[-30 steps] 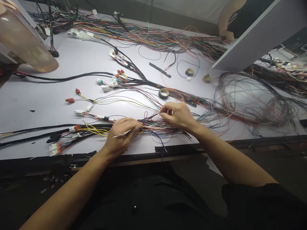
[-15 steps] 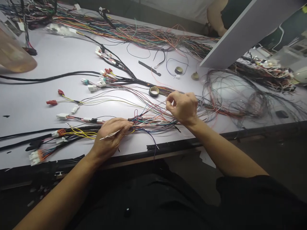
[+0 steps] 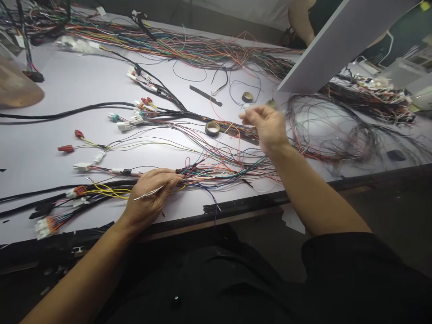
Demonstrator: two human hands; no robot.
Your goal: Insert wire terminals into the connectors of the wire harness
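Note:
My left hand [image 3: 150,194] is closed around a bundle of thin wires [image 3: 222,174] near the table's front edge. A white wire with a metal tip [image 3: 148,193] lies across the fingers of that hand. Farther right and higher up, my right hand [image 3: 268,128] is pinched; a pale thin wire [image 3: 225,132] runs up from the bundle to its fingertips. Left of that hand lies a roll of black tape [image 3: 212,129], beside a taped harness branch [image 3: 194,115]. White connectors [image 3: 125,126] and red connectors [image 3: 65,148] end the branches on the left.
A long heap of loose coloured wires [image 3: 202,49] spans the back of the table. A grey panel [image 3: 313,49] slants at the right, above a tangle of wires [image 3: 334,130]. A second tape roll [image 3: 247,96] and a dark flat strip [image 3: 205,96] lie behind. Another person's arm [image 3: 300,20] shows beyond.
My right hand has moved up and away from the bundle, with a pale wire now stretched towards it. My left hand keeps its hold. The whole view has shifted slightly.

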